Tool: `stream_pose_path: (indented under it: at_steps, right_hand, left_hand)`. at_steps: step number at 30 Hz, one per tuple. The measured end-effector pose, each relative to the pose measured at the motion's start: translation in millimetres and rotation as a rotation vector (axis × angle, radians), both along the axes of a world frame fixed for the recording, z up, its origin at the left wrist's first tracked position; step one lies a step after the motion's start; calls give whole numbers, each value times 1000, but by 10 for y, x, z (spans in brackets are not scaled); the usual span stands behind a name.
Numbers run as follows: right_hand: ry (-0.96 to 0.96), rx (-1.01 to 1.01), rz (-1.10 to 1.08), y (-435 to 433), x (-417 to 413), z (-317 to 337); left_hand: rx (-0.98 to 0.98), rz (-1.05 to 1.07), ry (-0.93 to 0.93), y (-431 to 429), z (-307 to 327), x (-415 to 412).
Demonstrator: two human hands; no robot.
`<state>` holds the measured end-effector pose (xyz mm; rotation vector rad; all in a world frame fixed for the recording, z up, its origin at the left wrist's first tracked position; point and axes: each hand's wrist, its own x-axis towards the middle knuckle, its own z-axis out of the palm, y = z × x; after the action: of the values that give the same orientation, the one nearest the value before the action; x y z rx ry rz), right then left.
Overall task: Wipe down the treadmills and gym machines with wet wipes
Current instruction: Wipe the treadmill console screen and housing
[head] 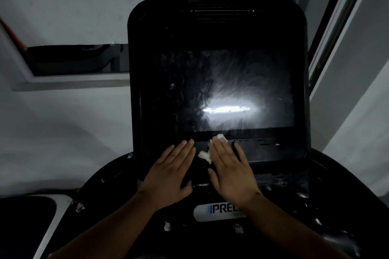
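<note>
"Two hands on the machine, is that it?"

"Yes, both lie flat on the black console [147, 69], just below its dark screen [242, 90]."

"Where is the wipe?"

"The white wipe [204, 154] is under the right hand [229, 172], on the strip of frame below the screen's bottom edge. A crumpled bit shows past the fingertips, almost at the screen, and another bit shows beside the thumb."

"Is the hand gripping it?"

"No. Its fingers are straight and close together, pressing the wipe down against the console rather than curling round it."

"And the other one?"

"The left hand [170, 171] is just beside it, below the screen's lower left corner. Its fingers are stretched out flat and side by side on the frame, and it has nothing in it. The two hands are near each other without touching, and the wipe's loose end lies between them."

"How does the screen look?"

"Dark, with streaky smears and a bright bar of light [226, 109] reflected low on the glass."

"Anything further down?"

"Below the screen and the hands there is a white badge [219, 212] reading PRE, partly hidden by the right wrist, and small white scraps [167, 226] lie on the black base around it."
</note>
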<state>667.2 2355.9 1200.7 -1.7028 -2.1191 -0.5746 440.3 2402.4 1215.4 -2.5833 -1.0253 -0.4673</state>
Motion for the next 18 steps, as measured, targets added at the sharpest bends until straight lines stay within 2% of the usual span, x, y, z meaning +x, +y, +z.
stream_pose_path:
  at_steps: [2, 5, 7, 10, 12, 16, 18]
  right_hand:
    - [69, -14, 30, 32, -211, -37]
    - [-64, -11, 161, -60, -159, -151]
    - [-100, 3, 130, -22, -57, -86]
    - [44, -8, 42, 169, -299, 47]
    - [111, -4, 73, 218, -506, 32]
    - [-63, 36, 196, 199, -248, 75]
    - [-29, 45, 147, 295, -249, 213]
  left_hand:
    - [3, 2, -22, -1, -18, 14]
    - [4, -17, -28, 21, -13, -5]
    - [16, -35, -12, 40, 1, -41]
    - [45, -53, -10, 80, 52, -71]
    - [44, -42, -39, 109, 71, -98]
    - [46, -16, -20, 123, 54, -156]
    - [47, -2, -25, 114, 58, -150]
